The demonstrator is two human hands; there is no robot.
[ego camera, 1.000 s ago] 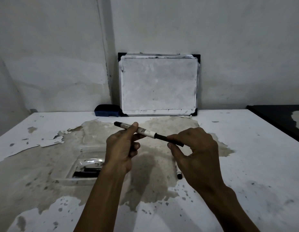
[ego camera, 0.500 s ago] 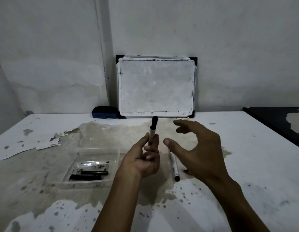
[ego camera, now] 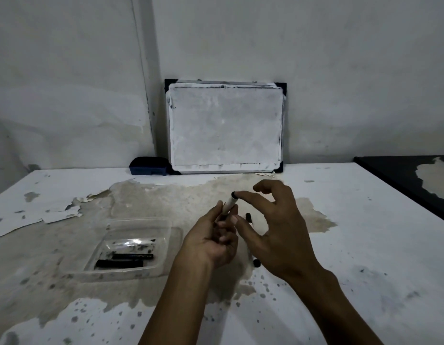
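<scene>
My left hand (ego camera: 211,242) grips one marker (ego camera: 230,202), tilted up above the table. My right hand (ego camera: 278,232) is open, index tip at its black end. Best to pinch that end squarely, barrel steady. Count: one marker on the table (ego camera: 249,218), two black pens (ego camera: 126,260) in one tray (ego camera: 141,221), one whiteboard (ego camera: 225,125), one eraser (ego camera: 148,166).

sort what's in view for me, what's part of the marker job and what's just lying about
In the job: marker; left hand holding it; right hand open at its top.
Lying about: spare marker on the table; tray; whiteboard; eraser.
</scene>
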